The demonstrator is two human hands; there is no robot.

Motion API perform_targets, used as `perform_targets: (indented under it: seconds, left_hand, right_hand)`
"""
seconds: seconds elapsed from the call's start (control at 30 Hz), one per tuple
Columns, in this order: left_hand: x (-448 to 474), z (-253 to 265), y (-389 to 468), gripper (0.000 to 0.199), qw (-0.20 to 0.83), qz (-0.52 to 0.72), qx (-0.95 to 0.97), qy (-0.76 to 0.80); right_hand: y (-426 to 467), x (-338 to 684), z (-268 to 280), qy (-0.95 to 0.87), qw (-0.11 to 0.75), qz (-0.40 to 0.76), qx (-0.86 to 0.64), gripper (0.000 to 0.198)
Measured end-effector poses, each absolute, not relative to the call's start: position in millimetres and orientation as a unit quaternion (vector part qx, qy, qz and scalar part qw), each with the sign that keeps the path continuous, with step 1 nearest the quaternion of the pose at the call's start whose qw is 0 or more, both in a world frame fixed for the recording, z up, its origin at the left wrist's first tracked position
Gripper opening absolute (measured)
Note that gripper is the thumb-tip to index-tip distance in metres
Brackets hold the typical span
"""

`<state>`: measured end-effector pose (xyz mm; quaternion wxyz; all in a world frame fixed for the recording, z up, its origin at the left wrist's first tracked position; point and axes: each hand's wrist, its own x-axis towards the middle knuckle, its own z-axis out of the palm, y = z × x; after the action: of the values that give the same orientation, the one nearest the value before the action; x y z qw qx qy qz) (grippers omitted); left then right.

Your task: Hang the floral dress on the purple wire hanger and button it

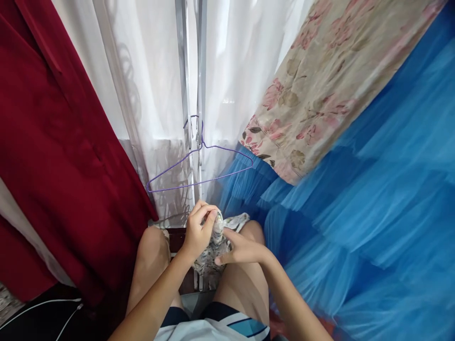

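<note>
Between my knees is a light patterned cloth garment (209, 258), bunched up, with one end lying over my right thigh. My left hand (202, 225) pinches its upper edge between thumb and fingers. Close beside it, my right hand (236, 248) has its thumb and fingers apart around the cloth's side; the fingertips touch or nearly touch the fabric, and I cannot make out a grip. A purple wire hanger (202, 184) hangs in front of me, just above my hands, with nothing on it.
Pale metal poles (192, 61) rise ahead, against a white curtain (149, 71). Dark red cloth (67, 142) hangs on the left. To the right hang a floral cloth (309, 104) and a blue tulle garment (373, 203). White cables (42, 303) lie on something black at lower left.
</note>
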<state>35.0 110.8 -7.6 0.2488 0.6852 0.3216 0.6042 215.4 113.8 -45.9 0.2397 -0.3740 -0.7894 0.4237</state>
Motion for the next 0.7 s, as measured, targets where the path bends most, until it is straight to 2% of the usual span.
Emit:
perform_targets:
  seconds: [0.07,0.13,0.27,0.33,0.43,0.57,0.63,0.7]
  left_hand:
    - [30,-7,110,0.020,0.233,0.593,0.698,0.327]
    - [21,-8,111,0.023,0.265,0.580,0.692,0.339]
    - [-8,-27,103,0.039,0.495,0.449,0.664,0.335]
    - [-26,-43,94,0.049,0.563,0.363,0.668,0.324]
    - [-52,-69,80,0.058,0.523,0.319,0.700,0.367]
    - [-81,-89,76,0.028,0.397,0.370,0.714,0.442]
    - [-92,-90,79,0.028,0.392,0.390,0.716,0.426]
    - [-99,-84,83,0.032,0.437,0.398,0.693,0.414]
  right_hand:
    - [106,191,-33,-0.769,0.262,0.497,-0.305,0.037]
    - [104,173,-27,-0.712,0.312,0.546,-0.311,0.021]
    - [108,168,-22,-0.592,0.388,0.619,-0.340,0.023]
    - [109,179,-14,-0.552,0.419,0.633,-0.346,0.028]
    - [110,202,4,-0.544,0.447,0.606,-0.371,0.030]
    - [111,230,24,-0.575,0.442,0.555,-0.409,0.028]
    - [113,236,28,-0.599,0.444,0.516,-0.421,0.028]
    - [116,239,28,-0.645,0.460,0.420,-0.444,0.027]
